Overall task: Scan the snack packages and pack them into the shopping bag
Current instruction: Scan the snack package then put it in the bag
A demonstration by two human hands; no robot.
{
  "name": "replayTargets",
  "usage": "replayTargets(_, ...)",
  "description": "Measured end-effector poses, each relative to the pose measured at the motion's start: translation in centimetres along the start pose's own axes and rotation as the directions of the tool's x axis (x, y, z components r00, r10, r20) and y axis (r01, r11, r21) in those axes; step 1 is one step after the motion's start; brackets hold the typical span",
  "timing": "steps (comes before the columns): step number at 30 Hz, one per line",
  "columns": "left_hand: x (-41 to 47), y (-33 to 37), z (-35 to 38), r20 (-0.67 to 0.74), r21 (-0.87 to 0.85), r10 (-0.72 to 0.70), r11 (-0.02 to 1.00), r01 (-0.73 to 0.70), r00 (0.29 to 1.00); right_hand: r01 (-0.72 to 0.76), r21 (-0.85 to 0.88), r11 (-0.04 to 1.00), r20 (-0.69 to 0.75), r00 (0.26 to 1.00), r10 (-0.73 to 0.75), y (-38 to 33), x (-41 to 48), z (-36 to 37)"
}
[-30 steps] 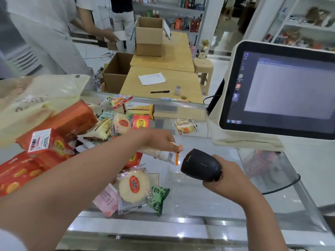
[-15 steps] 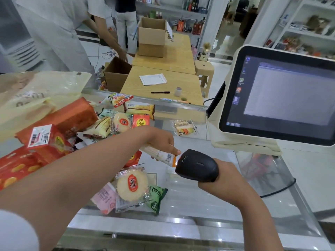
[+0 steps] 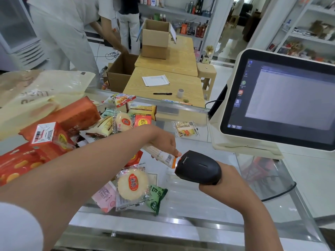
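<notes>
My left hand (image 3: 164,142) grips a thin white snack package (image 3: 164,156) with an orange end, its barcode turned toward the scanner. My right hand (image 3: 220,185) holds the black barcode scanner (image 3: 198,167), whose nose sits just beside that barcode. Several snack packages lie on the glass counter (image 3: 199,201): a round rice cracker pack (image 3: 133,185), a green packet (image 3: 156,198), a pink packet (image 3: 106,196), an orange bag (image 3: 72,116) and red boxes (image 3: 52,138). The cream shopping bag (image 3: 36,95) lies at the far left.
A cash register screen (image 3: 282,100) stands at the right. A lone clear-wrapped snack (image 3: 184,128) lies near its base. Beyond the counter are wooden tables (image 3: 166,82), cardboard boxes (image 3: 155,40) and two people (image 3: 72,33) standing at the back left.
The scanner and the thin package have come closer together; the scanner's nose now almost meets the barcode end. The view has shifted slightly downward.
</notes>
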State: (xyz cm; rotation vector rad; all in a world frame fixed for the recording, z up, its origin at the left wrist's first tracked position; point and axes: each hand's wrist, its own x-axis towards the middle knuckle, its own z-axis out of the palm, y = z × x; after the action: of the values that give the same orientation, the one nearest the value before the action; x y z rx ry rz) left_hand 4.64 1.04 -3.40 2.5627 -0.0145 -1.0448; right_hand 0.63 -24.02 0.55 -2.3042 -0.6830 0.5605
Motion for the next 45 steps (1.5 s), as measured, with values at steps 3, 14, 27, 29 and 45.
replayTargets(3, -0.1, 0.1, -0.2, 0.009, -0.004, -0.003, 1.0, 0.003, 1.0, -0.007, 0.024, 1.0, 0.014, 1.0, 0.006, 0.0, -0.1, 0.0)
replayTargets(14, -0.3, 0.3, -0.4, 0.019, -0.035, 0.004, 0.999, -0.004, 1.0, -0.004, 0.01, 1.0, 0.034, 0.999, 0.003, -0.2, -0.7, 0.1)
replayTargets(27, -0.2, 0.4, 0.0, -0.005, 0.013, -0.005, 1.0, 0.005, 1.0, -0.028, 0.042, 0.999, 0.096, 0.995, 0.024, -1.2, -1.7, 0.2)
replayTargets(29, -0.1, 0.4, 0.1, -0.005, 0.023, -0.007, 1.0, 0.007, 1.0, -0.037, 0.048, 0.998, 0.102, 0.994, 0.032, -1.2, -1.7, 0.2)
replayTargets(45, -0.5, 0.2, 0.3, -0.003, 0.001, -0.024, 1.0, 0.024, 1.0, -0.051, 0.041, 0.998, 0.125, 0.991, 0.046, -1.7, -1.8, 0.1)
